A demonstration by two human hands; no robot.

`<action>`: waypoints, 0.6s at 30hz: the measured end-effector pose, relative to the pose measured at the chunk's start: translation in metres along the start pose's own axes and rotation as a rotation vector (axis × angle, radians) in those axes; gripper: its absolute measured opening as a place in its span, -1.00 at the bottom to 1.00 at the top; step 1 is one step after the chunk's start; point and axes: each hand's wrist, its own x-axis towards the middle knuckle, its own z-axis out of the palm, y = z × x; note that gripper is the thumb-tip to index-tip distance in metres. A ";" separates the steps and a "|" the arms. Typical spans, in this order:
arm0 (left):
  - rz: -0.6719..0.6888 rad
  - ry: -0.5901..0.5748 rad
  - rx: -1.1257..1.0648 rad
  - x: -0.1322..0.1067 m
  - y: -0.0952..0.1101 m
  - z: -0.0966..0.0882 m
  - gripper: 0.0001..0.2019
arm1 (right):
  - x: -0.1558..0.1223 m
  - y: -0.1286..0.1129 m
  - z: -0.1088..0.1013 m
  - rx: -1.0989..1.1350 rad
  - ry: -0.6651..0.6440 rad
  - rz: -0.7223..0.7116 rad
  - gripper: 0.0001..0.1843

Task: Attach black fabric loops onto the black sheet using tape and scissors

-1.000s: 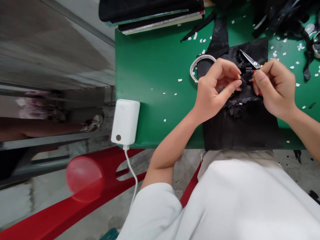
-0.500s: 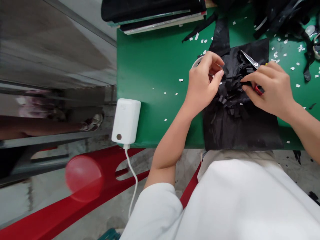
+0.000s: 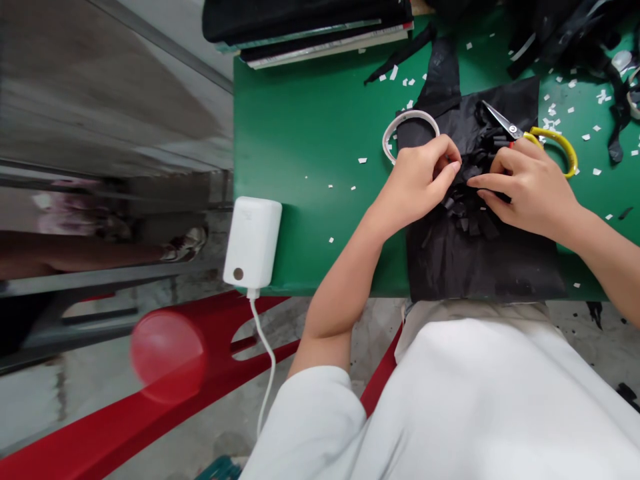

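A black sheet lies on the green table with a heap of small black cut strips on it. My left hand rests on the sheet's left part, its fingertips pinching at the strips. From the right, my right hand lies over the strips with fingers stretched flat on them. Yellow-handled scissors lie just beyond my right hand, blades pointing left, no hand on them. A white ring lies by the sheet's far left corner, above my left hand.
A white power bank with a cable sits at the table's near left corner. Stacked books and black cloth lie at the far left. Black scraps pile at the far right. White paper bits dot the green top.
My right hand has let go of the scissors, which now lie on the sheet. Both hands came down onto the black strips; my left hand moved off the white ring.
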 end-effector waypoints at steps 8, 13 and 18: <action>0.054 0.030 0.044 0.001 -0.001 0.000 -0.90 | 0.002 0.002 -0.007 -0.048 0.007 0.052 -0.69; 0.023 0.022 0.006 0.001 -0.004 0.001 -0.81 | 0.002 0.001 -0.011 -0.080 -0.018 0.105 -0.69; 0.039 -0.040 0.046 0.000 -0.002 0.001 -0.70 | 0.002 0.003 -0.002 -0.133 -0.019 0.112 -0.70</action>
